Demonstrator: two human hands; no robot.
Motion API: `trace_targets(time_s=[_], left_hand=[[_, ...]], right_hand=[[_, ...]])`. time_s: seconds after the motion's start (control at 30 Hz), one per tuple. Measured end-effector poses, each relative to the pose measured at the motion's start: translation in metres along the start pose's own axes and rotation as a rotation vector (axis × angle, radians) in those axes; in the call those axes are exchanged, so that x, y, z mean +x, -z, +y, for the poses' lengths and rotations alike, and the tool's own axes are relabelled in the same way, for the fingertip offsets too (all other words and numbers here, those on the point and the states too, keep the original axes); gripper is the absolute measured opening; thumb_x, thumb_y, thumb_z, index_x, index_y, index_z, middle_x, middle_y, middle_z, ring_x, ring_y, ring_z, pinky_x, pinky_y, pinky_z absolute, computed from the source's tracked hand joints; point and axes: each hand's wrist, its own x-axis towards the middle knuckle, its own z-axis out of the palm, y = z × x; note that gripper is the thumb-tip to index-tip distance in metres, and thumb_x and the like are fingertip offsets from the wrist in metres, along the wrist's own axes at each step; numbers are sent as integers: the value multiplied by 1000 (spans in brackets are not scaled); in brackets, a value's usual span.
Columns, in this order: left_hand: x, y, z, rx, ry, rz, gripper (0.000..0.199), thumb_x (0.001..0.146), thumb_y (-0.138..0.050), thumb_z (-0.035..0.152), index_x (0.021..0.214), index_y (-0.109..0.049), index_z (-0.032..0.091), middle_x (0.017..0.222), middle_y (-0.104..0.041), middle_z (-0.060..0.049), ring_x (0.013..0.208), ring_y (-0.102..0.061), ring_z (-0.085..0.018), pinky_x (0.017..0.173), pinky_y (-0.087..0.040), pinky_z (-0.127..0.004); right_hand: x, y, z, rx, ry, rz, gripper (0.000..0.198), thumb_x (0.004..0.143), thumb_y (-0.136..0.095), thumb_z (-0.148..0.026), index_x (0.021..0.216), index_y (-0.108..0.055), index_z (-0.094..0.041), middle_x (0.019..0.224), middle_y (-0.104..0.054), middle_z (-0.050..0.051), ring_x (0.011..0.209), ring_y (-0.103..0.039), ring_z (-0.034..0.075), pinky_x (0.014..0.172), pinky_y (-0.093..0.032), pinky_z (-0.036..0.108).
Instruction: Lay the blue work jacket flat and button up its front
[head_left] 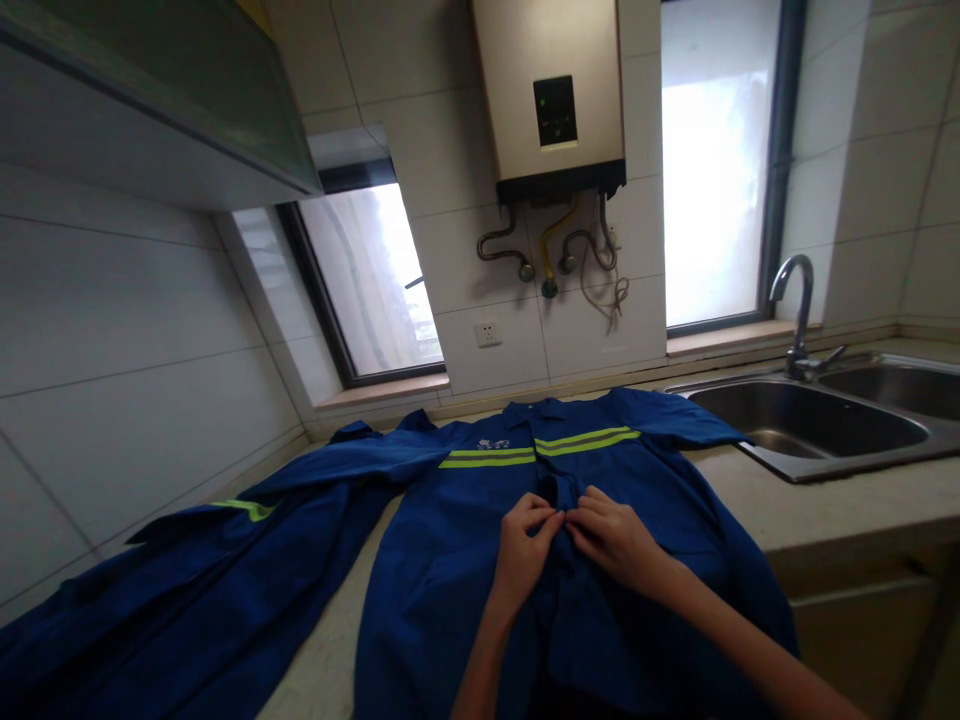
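Observation:
A blue work jacket (450,560) with yellow-green reflective stripes lies front-up on the counter, collar toward the wall, one sleeve stretched out to the left. My left hand (523,545) and my right hand (611,535) meet at the middle of the jacket's front opening, just below the chest stripes. Both pinch the edges of the placket between fingers and thumbs, fingertips nearly touching. What lies between the fingertips is too small to make out.
A steel double sink (810,420) with a tap (799,310) sits at the right, touching the jacket's right sleeve. A water heater (551,95) hangs on the tiled wall above a socket (487,333). A cupboard (150,100) overhangs at upper left.

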Motion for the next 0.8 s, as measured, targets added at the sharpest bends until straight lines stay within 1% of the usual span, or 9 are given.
trace_targets(time_s=[0.1, 0.2, 0.33, 0.47, 0.57, 0.63, 0.7, 0.73, 0.8], left_hand=[[3, -4, 5, 29, 4, 18, 25, 84, -53, 29, 72, -69, 14, 77, -57, -4, 74, -55, -15, 69, -40, -24], [5, -10, 12, 69, 8, 55, 25, 85, -52, 28, 73, -69, 14, 75, -57, -3, 72, -54, -14, 66, -40, -24], [6, -15, 21, 107, 17, 66, 24, 85, -51, 26, 75, -70, 16, 73, -58, -3, 69, -55, -13, 64, -39, -24], [9, -13, 24, 30, 66, 40, 26, 84, -51, 30, 77, -70, 15, 72, -63, -4, 68, -57, -15, 63, -41, -24], [16, -12, 25, -65, 174, 40, 33, 82, -53, 39, 72, -68, 12, 60, -61, -3, 57, -54, -14, 54, -41, -22], [19, -14, 26, -149, 252, -3, 38, 81, -53, 44, 70, -66, 11, 51, -55, -1, 46, -49, -12, 44, -37, -21], [21, -15, 27, -267, 302, -70, 42, 80, -52, 48, 73, -65, 9, 50, -53, 0, 42, -48, -11, 40, -37, -20], [20, -15, 29, -320, 310, -103, 43, 81, -51, 50, 78, -65, 8, 53, -55, -1, 44, -50, -12, 40, -39, -20], [15, -11, 36, -367, 293, -158, 45, 82, -50, 49, 91, -65, 8, 65, -60, -5, 55, -57, -15, 46, -44, -22]], right_hand=[[5, 7, 3, 29, -28, -65, 17, 89, -44, -21, 80, -59, -18, 74, -59, 4, 78, -51, 16, 65, -41, 26], [7, 8, 0, -5, -164, -20, 15, 88, -47, -23, 77, -57, -19, 74, -59, 3, 74, -53, 15, 64, -40, 25], [4, 14, -19, -100, -321, 8, 9, 86, -47, -23, 88, -55, -19, 81, -59, 3, 68, -56, 15, 60, -38, 25], [-8, 24, -36, -111, -338, -18, 22, 82, -53, -38, 96, -55, -21, 92, -60, 6, 78, -60, 20, 62, -38, 26], [-18, 27, -39, -65, -293, -131, 35, 74, -63, -44, 100, -55, -23, 84, -64, 5, 75, -62, 23, 59, -37, 27], [-23, 30, -35, 21, -278, -197, 32, 74, -65, -37, 101, -55, -24, 74, -65, 2, 67, -62, 21, 56, -35, 25], [-24, 37, -28, 188, -287, -197, 15, 80, -60, -29, 91, -56, -22, 68, -63, -1, 62, -59, 17, 54, -35, 24], [-24, 42, -23, 300, -303, -177, 8, 82, -57, -29, 85, -56, -22, 66, -61, -2, 60, -58, 15, 54, -36, 23], [-23, 52, -13, 528, -366, -119, 14, 84, -55, -33, 79, -55, -20, 63, -57, -3, 57, -55, 12, 53, -39, 22]])
